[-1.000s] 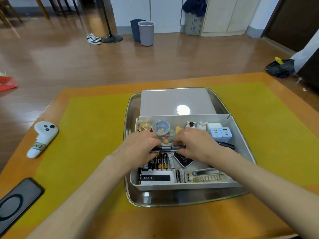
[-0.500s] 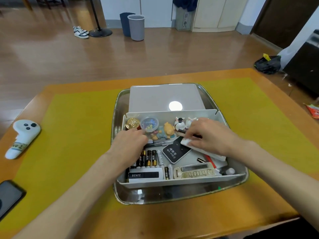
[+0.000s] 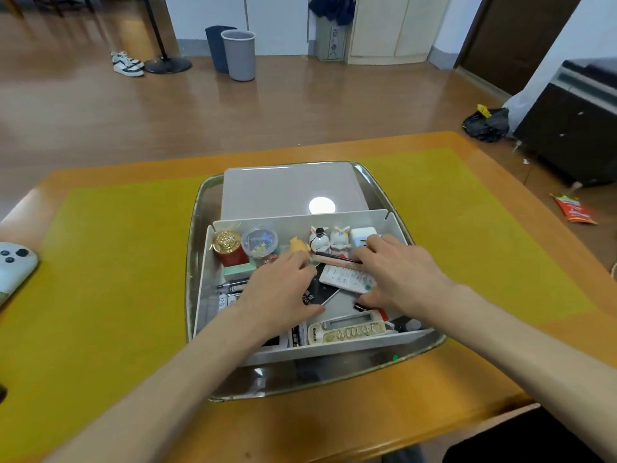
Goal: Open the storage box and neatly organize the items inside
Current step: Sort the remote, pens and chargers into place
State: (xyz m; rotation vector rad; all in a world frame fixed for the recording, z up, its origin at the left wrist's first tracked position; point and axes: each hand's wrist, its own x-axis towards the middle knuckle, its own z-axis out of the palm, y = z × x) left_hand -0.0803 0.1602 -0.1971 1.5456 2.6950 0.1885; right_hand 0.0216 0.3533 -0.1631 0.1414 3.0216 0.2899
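The white storage box [image 3: 203,289] stands open in a metal tray [image 3: 195,235], with its lid [image 3: 290,192] lying flat behind it. My left hand [image 3: 280,289] rests over the batteries and a black card [image 3: 314,295], its fingertips at the left end of a thin pen [image 3: 337,259]. My right hand [image 3: 397,275] grips the right end of a white remote [image 3: 345,279], fingers on top and thumb below. Along the back wall stand a gold-topped red jar [image 3: 228,248], a clear round tub [image 3: 259,242], two rabbit figurines [image 3: 329,240] and a white charger [image 3: 362,234]. A beige remote [image 3: 347,329] lies at the front.
The tray sits on a yellow mat [image 3: 117,279] on an orange table. A white game controller [image 3: 13,269] lies at the left edge. Two bins [image 3: 238,55], shoes and a black bag are on the floor beyond.
Both hands held a black pen a second ago. My right hand has since taken the white remote, and my left hand has slid right over the batteries.
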